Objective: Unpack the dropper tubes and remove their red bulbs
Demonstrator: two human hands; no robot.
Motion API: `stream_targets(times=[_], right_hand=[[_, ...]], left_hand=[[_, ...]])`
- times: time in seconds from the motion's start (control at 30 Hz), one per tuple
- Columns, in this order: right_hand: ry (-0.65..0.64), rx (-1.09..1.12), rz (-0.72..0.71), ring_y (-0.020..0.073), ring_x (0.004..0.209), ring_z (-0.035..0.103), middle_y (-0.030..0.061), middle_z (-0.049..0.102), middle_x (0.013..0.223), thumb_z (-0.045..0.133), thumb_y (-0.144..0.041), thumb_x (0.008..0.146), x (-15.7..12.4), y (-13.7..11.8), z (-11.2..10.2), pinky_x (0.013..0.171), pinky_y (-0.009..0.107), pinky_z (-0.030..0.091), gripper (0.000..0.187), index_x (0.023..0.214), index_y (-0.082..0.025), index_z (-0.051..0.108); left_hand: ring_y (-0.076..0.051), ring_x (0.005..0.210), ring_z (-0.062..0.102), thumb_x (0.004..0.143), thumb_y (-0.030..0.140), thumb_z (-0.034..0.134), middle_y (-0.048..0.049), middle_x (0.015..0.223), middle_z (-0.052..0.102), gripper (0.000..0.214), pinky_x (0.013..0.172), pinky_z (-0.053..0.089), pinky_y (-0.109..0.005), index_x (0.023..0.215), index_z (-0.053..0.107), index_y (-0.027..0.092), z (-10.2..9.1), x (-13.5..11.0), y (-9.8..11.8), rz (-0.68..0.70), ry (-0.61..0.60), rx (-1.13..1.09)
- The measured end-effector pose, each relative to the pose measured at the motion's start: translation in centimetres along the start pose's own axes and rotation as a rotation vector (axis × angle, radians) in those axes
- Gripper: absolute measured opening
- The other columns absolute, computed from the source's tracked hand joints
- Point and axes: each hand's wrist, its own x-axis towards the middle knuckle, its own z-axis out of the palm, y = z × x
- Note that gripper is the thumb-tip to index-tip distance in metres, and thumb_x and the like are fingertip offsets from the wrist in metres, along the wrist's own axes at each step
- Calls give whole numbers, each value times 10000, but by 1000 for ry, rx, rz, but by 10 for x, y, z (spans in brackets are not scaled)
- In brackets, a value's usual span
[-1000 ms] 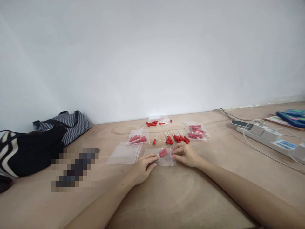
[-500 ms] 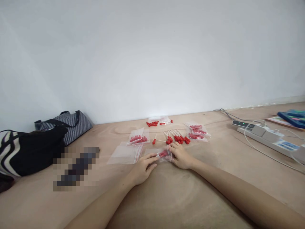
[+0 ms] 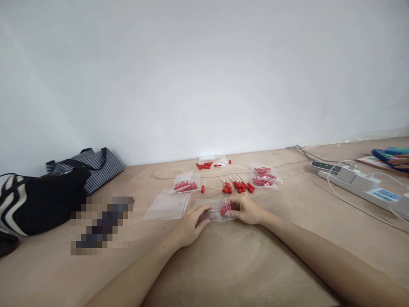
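A clear zip bag (image 3: 211,212) lies flat on the table in front of me, with red-bulbed droppers (image 3: 225,209) inside at its right, zip end. My left hand (image 3: 191,226) grips the bag's left end, thumb and index finger on either side of it. At the zip end, my right hand (image 3: 247,209) pinches the bag's edge beside the red bulbs; some fingertips are hidden. Just beyond lie several loose droppers (image 3: 238,185) with red bulbs and pale stems. One single dropper (image 3: 203,188) lies apart to their left.
Filled zip bags stand at left (image 3: 185,186) and right (image 3: 265,178). Flat zip bags (image 3: 166,205) lie by my left hand. Loose red bulbs (image 3: 204,165) sit near the wall. A power strip (image 3: 367,187) with cables is at right, a striped bag (image 3: 102,168) at left. Another person's hand (image 3: 401,162) shows far right.
My right hand has shifted slightly right and down, and the bag lies flatter with its red bulbs farther right. The single dropper has shifted left. Another person's hand has appeared at the right edge.
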Motion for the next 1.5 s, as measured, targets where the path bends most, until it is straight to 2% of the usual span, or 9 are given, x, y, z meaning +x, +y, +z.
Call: stream_targets(times=[0.23, 0.37, 0.5, 0.6, 0.77, 1.03, 1.3, 1.4, 1.5], right_hand=[[105, 307, 150, 156, 701, 607, 35, 664, 778, 676, -371, 604, -18, 26, -67, 653, 283, 466, 257, 754, -165, 644], [373, 388, 197, 162, 721, 610, 42, 668, 785, 712, -389, 558, -23, 39, -95, 693, 308, 480, 327, 787, -166, 646], [594, 284, 165, 159, 688, 603, 67, 665, 804, 642, -415, 638, -6, 43, -80, 634, 305, 486, 343, 858, -152, 628], [762, -84, 125, 156, 678, 591, 66, 652, 798, 547, -356, 723, 14, 42, -54, 620, 294, 469, 257, 863, -156, 625], [683, -438, 90, 163, 793, 561, 62, 633, 841, 484, -222, 760, 35, 39, -22, 751, 303, 386, 179, 834, -182, 642], [605, -797, 215, 201, 814, 501, 67, 633, 764, 415, -388, 832, 34, 34, -10, 755, 368, 217, 319, 733, -205, 657], [574, -815, 244, 210, 846, 471, 75, 621, 789, 375, -452, 841, 30, 30, -9, 742, 358, 191, 382, 781, -203, 658], [587, -816, 232, 211, 842, 467, 72, 614, 780, 366, -434, 848, 29, 30, -8, 744, 359, 191, 373, 797, -206, 656], [602, -819, 217, 208, 832, 457, 69, 603, 787, 369, -418, 849, 28, 29, -7, 743, 355, 191, 360, 792, -199, 650]], left_hand=[[-182, 1043, 508, 820, 240, 440, -57, 1145, 554, 312, 902, 405, -341, 1128, 475, 200, 1, 0, 0, -9, -5, -5], [-179, 1037, 513, 816, 227, 443, -52, 1137, 560, 296, 899, 410, -336, 1107, 493, 203, 1, 1, 1, -2, -6, -3], [-172, 1046, 511, 817, 211, 443, -41, 1140, 559, 257, 910, 406, -333, 1059, 528, 212, 1, 1, 0, 37, 9, 4], [-170, 1045, 517, 817, 201, 443, -46, 1142, 560, 243, 905, 414, -329, 1035, 549, 207, 2, 1, -1, 57, 6, 23], [-162, 993, 556, 831, 204, 427, -61, 1087, 596, 228, 875, 443, -318, 991, 588, 190, 6, 0, -7, 129, 36, 78], [-132, 892, 598, 858, 220, 375, -49, 968, 648, 256, 807, 488, -272, 927, 620, 203, 10, 2, -11, 286, 220, 121], [-155, 914, 589, 842, 288, 403, -33, 958, 658, 255, 858, 462, -331, 897, 647, 238, -53, -8, -31, 225, 456, 247], [-168, 890, 602, 828, 357, 417, -25, 907, 675, 274, 846, 468, -335, 856, 665, 242, -77, -24, -60, 128, 399, 298], [-191, 971, 578, 809, 427, 426, -24, 982, 662, 313, 874, 453, -344, 907, 660, 243, -91, -43, -84, 6, 206, 337]])
